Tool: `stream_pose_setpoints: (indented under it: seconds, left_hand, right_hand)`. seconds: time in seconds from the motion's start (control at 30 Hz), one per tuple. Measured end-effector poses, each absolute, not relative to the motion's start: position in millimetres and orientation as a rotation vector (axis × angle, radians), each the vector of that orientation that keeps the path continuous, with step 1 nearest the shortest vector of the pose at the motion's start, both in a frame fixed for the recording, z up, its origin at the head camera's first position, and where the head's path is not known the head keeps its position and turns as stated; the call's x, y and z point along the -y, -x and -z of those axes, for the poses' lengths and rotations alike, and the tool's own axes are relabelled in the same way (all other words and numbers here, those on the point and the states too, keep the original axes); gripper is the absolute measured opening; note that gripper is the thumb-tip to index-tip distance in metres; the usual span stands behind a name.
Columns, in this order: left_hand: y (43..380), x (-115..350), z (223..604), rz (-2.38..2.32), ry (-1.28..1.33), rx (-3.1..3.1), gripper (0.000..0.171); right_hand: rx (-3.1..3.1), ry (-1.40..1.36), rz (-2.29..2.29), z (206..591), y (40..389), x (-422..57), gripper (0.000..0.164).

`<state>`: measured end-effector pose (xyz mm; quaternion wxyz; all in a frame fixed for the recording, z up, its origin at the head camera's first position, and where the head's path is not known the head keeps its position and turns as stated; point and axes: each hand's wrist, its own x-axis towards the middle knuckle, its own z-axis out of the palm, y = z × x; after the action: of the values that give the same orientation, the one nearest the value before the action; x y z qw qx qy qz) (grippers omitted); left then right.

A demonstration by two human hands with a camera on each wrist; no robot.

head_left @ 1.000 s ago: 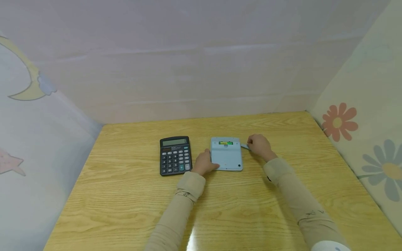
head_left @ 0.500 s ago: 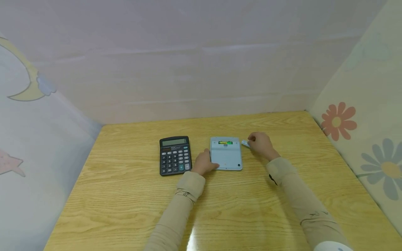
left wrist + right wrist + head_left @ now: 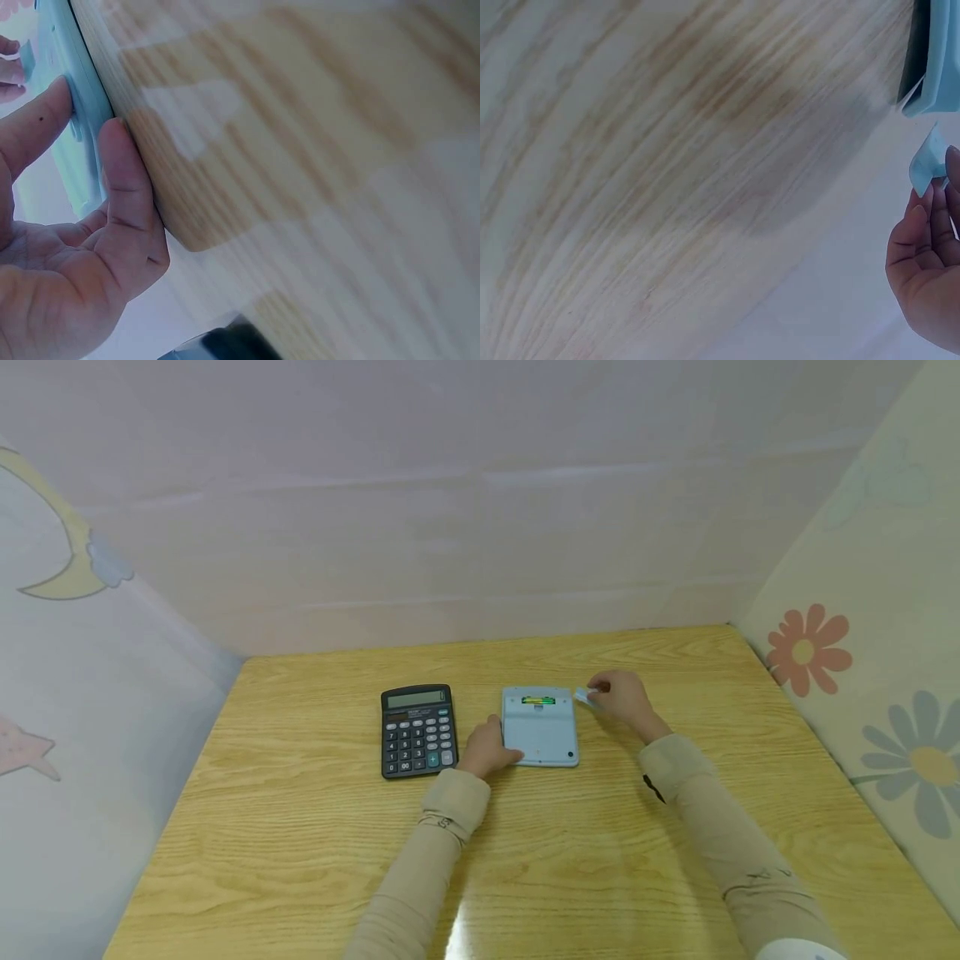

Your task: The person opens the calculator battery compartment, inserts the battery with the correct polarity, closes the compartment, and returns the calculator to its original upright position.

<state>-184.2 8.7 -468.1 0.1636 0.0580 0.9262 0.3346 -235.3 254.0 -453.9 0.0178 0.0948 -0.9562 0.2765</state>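
Observation:
A light blue calculator [image 3: 540,737] lies face down, its battery compartment uncovered and a green-and-yellow battery [image 3: 538,701] showing inside. My left hand [image 3: 486,749] grips its lower left corner, thumb at the near edge and fingers along the left side; the left wrist view shows fingertips [image 3: 114,135] against the casing [image 3: 86,127]. Just right of the calculator's top corner, my right hand [image 3: 622,700] pinches a small light blue battery cover [image 3: 585,695]. In the right wrist view the cover [image 3: 928,163] sticks out from the fingertips, apart from the calculator [image 3: 937,67].
A black calculator [image 3: 418,735] lies face up to the left, close to my left hand. The wooden table [image 3: 315,860] meets a pale cloth wall [image 3: 480,552] at its back edge, with printed side walls left and right.
My right hand has shifted slightly up and away, turning the battery cover in its fingers and raising it toward the compartment's level. The left hand and both calculators stay in place.

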Motion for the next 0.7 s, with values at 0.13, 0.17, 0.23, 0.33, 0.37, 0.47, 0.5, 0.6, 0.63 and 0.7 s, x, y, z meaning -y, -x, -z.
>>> stream_pose_setpoints:
  seconds: [0.13, 0.17, 0.23, 0.33, 0.37, 0.47, 0.5, 0.6, 0.63, 0.7]
  left_hand:
    - [185, -9, 468, -0.953, -0.162, -2.642, 0.057]
    - [185, -9, 468, -0.953, -0.161, -2.643, 0.057]
    - [185, -10, 468, -0.953, -0.159, -2.643, 0.057]
    - [185, -10, 467, -0.954, -0.155, -2.638, 0.057]
    - [185, -10, 467, -0.954, -0.155, -2.638, 0.057]
    - [185, -9, 466, -0.95, -0.157, -2.64, 0.057]
    - [185, -10, 466, -0.947, -0.158, -2.642, 0.057]
    - [185, -10, 466, -0.943, -0.158, -2.646, 0.058]
    - [185, -10, 466, -0.942, -0.157, -2.647, 0.058]
    - [185, -10, 466, -0.938, -0.154, -2.649, 0.058]
  right_hand:
    - [2.952, -0.295, -0.895, 451, 234, -252, 0.02]
    - [2.947, -0.295, -0.9, 450, 234, -252, 0.019]
    - [2.934, -0.301, -0.911, 448, 234, -251, 0.019]
    - [2.917, -0.309, -0.919, 446, 233, -249, 0.018]
    - [2.911, -0.313, -0.92, 445, 232, -248, 0.018]
    - [2.899, -0.326, -0.92, 443, 232, -246, 0.017]
    - [2.896, -0.327, -0.92, 443, 232, -245, 0.016]
    - [2.887, -0.336, -0.933, 443, 231, -243, 0.015]
    - [2.884, -0.338, -0.938, 442, 231, -242, 0.015]
    - [2.878, -0.341, -0.949, 442, 231, -239, 0.015]
